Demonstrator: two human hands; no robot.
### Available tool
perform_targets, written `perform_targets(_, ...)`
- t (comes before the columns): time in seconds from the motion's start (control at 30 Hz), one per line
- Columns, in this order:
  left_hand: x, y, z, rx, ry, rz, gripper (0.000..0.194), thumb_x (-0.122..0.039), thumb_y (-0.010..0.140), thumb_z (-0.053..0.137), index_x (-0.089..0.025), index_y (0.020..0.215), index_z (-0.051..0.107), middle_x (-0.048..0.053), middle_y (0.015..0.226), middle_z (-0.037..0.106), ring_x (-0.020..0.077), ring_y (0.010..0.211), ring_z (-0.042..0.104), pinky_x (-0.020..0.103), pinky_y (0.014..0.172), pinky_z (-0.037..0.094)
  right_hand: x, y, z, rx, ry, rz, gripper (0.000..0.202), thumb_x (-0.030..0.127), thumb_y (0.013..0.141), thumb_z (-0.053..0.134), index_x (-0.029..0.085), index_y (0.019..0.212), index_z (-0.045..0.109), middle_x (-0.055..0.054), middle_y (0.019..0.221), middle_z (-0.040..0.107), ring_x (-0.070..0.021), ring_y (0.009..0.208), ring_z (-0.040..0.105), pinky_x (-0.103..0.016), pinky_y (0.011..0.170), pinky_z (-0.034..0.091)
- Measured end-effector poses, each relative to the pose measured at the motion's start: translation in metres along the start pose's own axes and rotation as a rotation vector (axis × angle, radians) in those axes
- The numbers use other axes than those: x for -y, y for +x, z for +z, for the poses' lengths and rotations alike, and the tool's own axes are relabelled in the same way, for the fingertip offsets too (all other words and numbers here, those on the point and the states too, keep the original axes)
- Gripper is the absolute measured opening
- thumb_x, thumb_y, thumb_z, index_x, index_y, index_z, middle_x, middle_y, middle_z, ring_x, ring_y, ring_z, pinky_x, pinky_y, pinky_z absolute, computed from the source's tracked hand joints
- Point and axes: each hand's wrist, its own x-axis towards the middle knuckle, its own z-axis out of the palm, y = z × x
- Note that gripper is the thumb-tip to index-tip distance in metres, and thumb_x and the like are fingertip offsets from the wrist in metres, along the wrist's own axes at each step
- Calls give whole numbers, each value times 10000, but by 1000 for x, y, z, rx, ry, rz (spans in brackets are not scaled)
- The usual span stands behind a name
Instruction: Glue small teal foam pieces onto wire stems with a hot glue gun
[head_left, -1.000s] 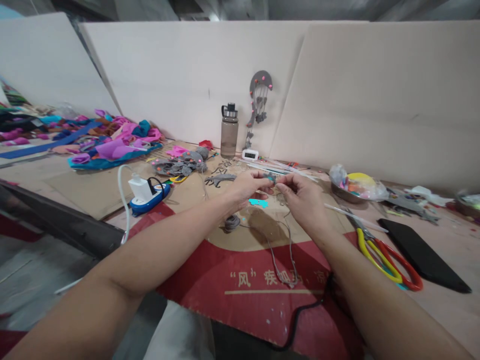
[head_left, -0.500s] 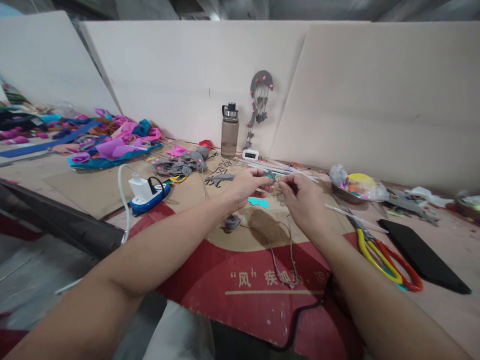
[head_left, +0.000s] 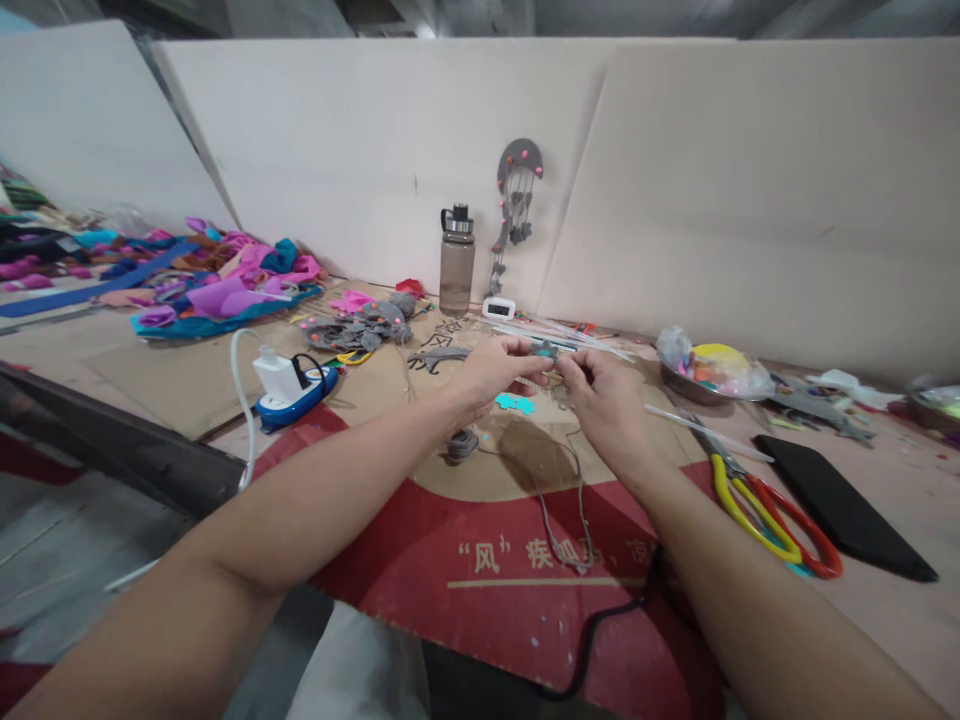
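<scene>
My left hand [head_left: 499, 372] is closed, its thumb and fingertips pinching a small grey-and-teal piece [head_left: 545, 349], perhaps felt. Close against it from the right, my right hand [head_left: 604, 393] is closed in a pinch too; whatever lies between those fingertips is too small to make out. Below the hands a bright turquoise cut-out [head_left: 515, 403] lies flat on the cardboard [head_left: 450, 480]. Nearer me sits a small wound bundle of grey cord [head_left: 461, 445], and a loose grey strand [head_left: 546, 515] loops down over the red print.
Scissors [head_left: 757, 515] with yellow and red handles and a black phone [head_left: 840, 505] lie at right. A metal bowl [head_left: 701, 390] stands behind them. A bottle [head_left: 457, 265] stands at the back; a grey felt pile [head_left: 356, 328] and power strip [head_left: 296, 400] are at left.
My right fingertips have come slightly closer to my left ones. The whole view has shifted a little; the things on the table lie as before.
</scene>
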Motion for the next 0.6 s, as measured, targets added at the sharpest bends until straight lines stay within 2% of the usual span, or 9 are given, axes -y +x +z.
perform_targets(0.37,-6,-4,4,6,-18,-129,63,-141,798,706,-114,758,665,29,703,648,89,635,618,216,570,483,0,-1,0,-9,12,52,269,387,860,528,176,739,643,-23,608,597,-146,545,445,-282,554,300)
perform_targets(0.6,-9,-2,2,85,-163,-240,77,-131,843,633,-102,784,674,45,752,678,77,608,619,200,556,495,7,-3,-4,-39,-74,-36,193,325,862,533,197,726,580,-51,713,631,-170,646,521,-301,634,351)
